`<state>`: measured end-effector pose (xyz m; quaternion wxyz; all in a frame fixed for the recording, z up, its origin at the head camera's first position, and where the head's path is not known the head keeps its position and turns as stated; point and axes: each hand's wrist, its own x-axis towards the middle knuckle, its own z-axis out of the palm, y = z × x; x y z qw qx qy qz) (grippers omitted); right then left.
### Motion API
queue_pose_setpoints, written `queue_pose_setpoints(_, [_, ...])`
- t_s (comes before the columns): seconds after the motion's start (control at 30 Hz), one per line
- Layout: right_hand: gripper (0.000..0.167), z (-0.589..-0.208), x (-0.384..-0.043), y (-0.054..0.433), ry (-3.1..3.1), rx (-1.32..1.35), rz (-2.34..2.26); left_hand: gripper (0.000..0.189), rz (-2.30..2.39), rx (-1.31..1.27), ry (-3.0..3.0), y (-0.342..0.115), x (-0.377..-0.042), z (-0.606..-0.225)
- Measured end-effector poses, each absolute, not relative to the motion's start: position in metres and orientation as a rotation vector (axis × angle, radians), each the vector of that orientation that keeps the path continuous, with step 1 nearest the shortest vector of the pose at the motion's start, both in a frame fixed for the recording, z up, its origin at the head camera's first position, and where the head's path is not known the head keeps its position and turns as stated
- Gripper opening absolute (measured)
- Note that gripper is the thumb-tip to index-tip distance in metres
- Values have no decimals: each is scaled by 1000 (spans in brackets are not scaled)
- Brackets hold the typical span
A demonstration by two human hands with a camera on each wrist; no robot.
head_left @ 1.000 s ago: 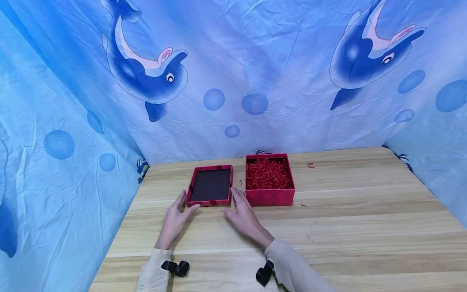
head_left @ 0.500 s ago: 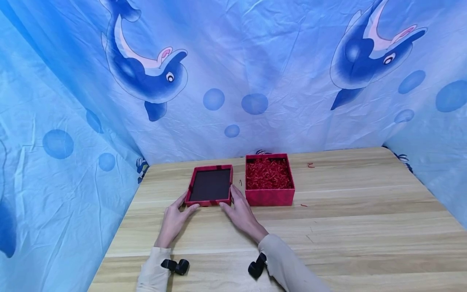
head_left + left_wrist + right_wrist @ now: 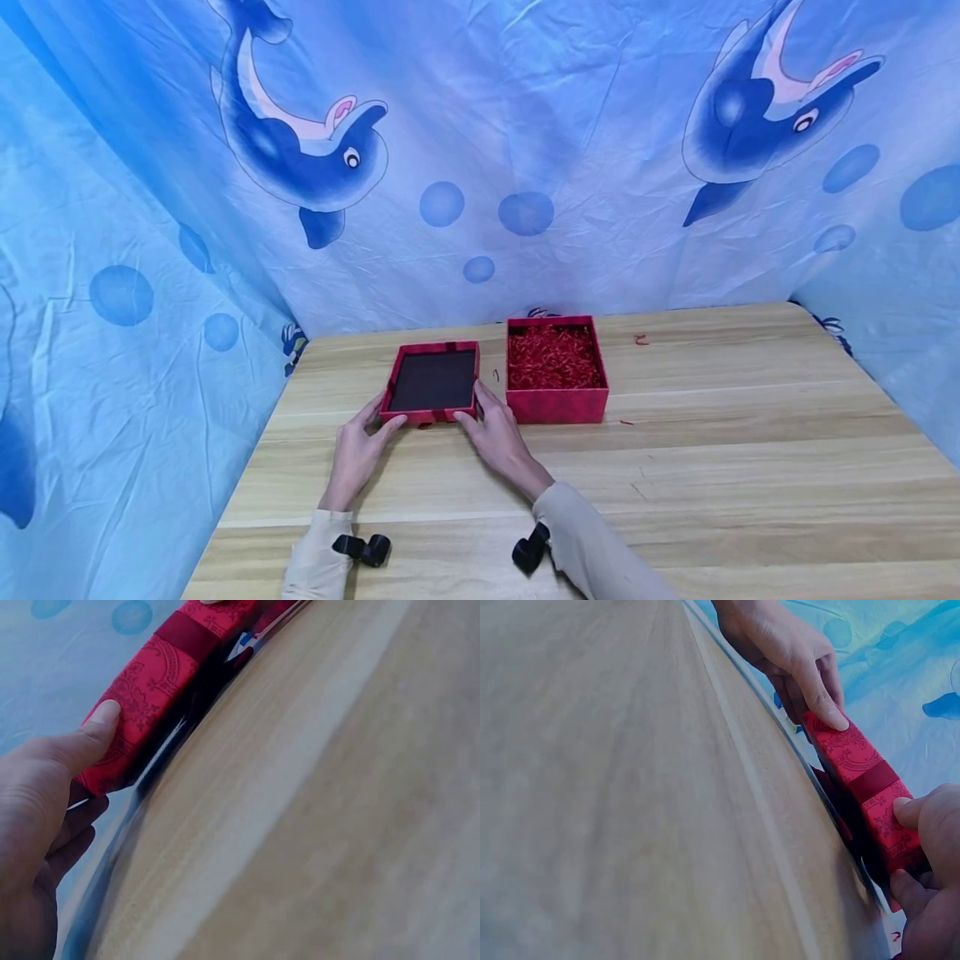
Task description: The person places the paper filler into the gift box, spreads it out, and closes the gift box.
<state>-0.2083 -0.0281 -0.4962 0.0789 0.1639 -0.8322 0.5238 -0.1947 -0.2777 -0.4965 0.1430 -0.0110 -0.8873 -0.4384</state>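
Note:
A shallow red box lid (image 3: 433, 381) with a dark inside lies hollow side up, left of a deeper red box (image 3: 557, 406). My left hand (image 3: 354, 457) grips its near left corner, thumb on the patterned front side (image 3: 154, 679) and fingers at the left side and below. At the near right corner my right hand (image 3: 501, 440) holds it the same way, thumb in front. Both wrist views show a gap between the lid's near edge and the table. A dark red band (image 3: 874, 782) crosses the front side, and a dark red strip shows underneath.
Red shredded paper (image 3: 555, 357) fills the deeper box, close beside my right hand. Loose red shreds (image 3: 641, 340) lie on the wooden table (image 3: 750, 450) to the right. A blue dolphin-print curtain (image 3: 480, 125) hangs behind and at the sides.
My right hand has moved slightly left and closed on the lid's corner, while the left hand has taken hold too. The lid's near edge has come up a little off the table.

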Motion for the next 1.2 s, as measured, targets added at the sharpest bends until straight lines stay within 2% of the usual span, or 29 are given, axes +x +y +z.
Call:
queue_pose_setpoints(0.43, [68, -485, -197, -20, -2438, 495, 1517, 63, -1383, -59, -2399, -270, -189, -495])
queue_pose_setpoints(1.2, [69, -453, -178, -9, -2358, 588, 1448, 63, -1232, -128, -2234, -256, -173, -473])
